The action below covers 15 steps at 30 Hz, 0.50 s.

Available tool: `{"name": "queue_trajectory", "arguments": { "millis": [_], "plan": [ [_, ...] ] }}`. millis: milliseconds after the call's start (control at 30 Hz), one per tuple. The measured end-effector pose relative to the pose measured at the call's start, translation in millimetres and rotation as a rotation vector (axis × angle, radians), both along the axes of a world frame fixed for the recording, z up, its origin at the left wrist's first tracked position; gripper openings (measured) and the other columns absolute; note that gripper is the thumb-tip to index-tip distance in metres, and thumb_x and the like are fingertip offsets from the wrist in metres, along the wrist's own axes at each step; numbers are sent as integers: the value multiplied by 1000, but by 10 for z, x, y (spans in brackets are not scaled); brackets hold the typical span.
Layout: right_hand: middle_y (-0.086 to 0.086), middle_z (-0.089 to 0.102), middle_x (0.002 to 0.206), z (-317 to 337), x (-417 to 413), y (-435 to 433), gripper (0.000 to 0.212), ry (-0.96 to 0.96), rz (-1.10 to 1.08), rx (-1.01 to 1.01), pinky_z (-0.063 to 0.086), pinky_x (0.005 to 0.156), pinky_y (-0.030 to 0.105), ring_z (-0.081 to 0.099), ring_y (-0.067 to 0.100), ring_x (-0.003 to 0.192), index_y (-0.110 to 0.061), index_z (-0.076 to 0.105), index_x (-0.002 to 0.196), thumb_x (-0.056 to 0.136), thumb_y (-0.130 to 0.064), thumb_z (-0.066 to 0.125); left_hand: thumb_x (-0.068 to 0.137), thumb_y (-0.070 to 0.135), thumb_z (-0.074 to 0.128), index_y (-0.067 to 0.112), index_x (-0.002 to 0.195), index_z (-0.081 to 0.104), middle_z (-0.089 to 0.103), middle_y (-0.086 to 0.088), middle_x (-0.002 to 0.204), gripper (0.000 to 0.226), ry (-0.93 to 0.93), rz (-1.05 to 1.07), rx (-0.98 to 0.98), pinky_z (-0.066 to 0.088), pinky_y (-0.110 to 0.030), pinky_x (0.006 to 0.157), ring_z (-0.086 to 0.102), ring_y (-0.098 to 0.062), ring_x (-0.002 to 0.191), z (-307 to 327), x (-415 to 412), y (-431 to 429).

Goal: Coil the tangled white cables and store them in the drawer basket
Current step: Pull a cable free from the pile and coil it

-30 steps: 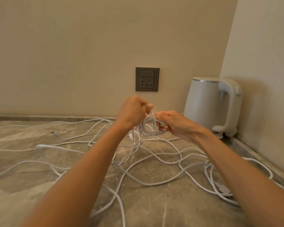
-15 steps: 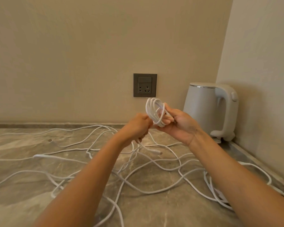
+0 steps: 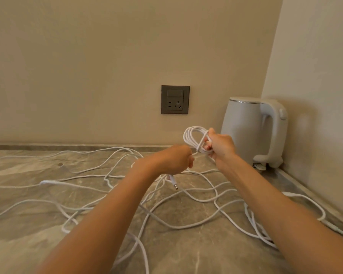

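We hold a small coil of white cable pinched in our right hand, its loops standing just past the fingers, while our left hand is closed on the tail just below and beside it, the plug end dangling under the fist. To finish this coil well, we judge the tail should wrap snugly around the loops at the pinch, keeping tension between both hands. Below the grip, loose cables sprawl over a marbled countertop; a kettle stands just behind the right hand, a wall socket above; no drawer basket in view.

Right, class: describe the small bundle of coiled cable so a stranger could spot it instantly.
Find the white kettle in the wall corner. Just left of it, the right hand holds the coiled cable above the counter. Unlike the loose cables sprawled below, it forms neat stacked loops.
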State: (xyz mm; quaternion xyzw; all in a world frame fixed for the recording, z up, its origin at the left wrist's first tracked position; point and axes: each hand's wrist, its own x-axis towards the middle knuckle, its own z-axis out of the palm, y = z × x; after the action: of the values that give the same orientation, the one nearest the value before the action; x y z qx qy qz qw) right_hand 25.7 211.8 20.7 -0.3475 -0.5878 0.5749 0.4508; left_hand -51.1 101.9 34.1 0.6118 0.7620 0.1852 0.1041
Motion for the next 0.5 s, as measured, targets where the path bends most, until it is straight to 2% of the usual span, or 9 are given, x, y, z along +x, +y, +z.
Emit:
{"name": "queue_trajectory", "arguments": {
  "millis": [100, 167, 267, 333, 400, 500],
  "plan": [
    [4, 47, 53, -41, 8, -38, 42, -192, -78, 262, 36, 54, 28, 43, 17, 51, -11, 49, 54, 95, -18, 42, 98, 16, 38, 5, 98, 66, 61, -10, 95, 30, 49, 2, 0, 39, -25, 69, 53, -20, 83, -21, -25, 32],
    [6, 50, 55, -51, 18, -62, 45, -277, -87, 423, 38, 59, 30, 45, 19, 55, -10, 50, 54, 96, -20, 41, 98, 17, 39, 6, 96, 67, 63, -12, 100, 29, 88, 2, 8, 40, -29, 77, 56, -24, 91, -42, -34, 41],
    [15, 54, 64, -76, 15, -57, 43, -432, -66, 631, 38, 64, 34, 48, 25, 64, 0, 57, 62, 96, -21, 39, 97, 15, 41, 6, 94, 67, 64, -12, 100, 28, 118, 1, 48, 43, -30, 76, 55, -21, 83, -26, -42, 32],
    [17, 55, 66, -100, 23, -33, 47, -584, -31, 718, 37, 63, 36, 48, 27, 66, 1, 59, 65, 92, -29, 35, 95, 15, 44, 7, 90, 67, 65, -12, 95, 26, 122, 19, 108, 46, -31, 71, 57, -22, 72, 32, -75, 15],
    [9, 54, 57, -128, 44, -15, 46, -695, 56, 757, 35, 63, 36, 48, 26, 63, -2, 54, 60, 88, -32, 33, 95, 16, 45, 7, 88, 67, 65, -11, 90, 25, 156, 52, 178, 43, -30, 68, 57, -22, 69, 90, -107, -5],
    [-9, 44, 33, -111, 51, -37, 45, -653, 239, 693, 32, 59, 31, 40, 15, 49, -11, 45, 51, 95, -20, 45, 95, 18, 45, 6, 88, 66, 66, -13, 94, 25, 222, 76, 278, 41, -32, 73, 57, -27, 85, 115, -135, -20]
  ]
}}
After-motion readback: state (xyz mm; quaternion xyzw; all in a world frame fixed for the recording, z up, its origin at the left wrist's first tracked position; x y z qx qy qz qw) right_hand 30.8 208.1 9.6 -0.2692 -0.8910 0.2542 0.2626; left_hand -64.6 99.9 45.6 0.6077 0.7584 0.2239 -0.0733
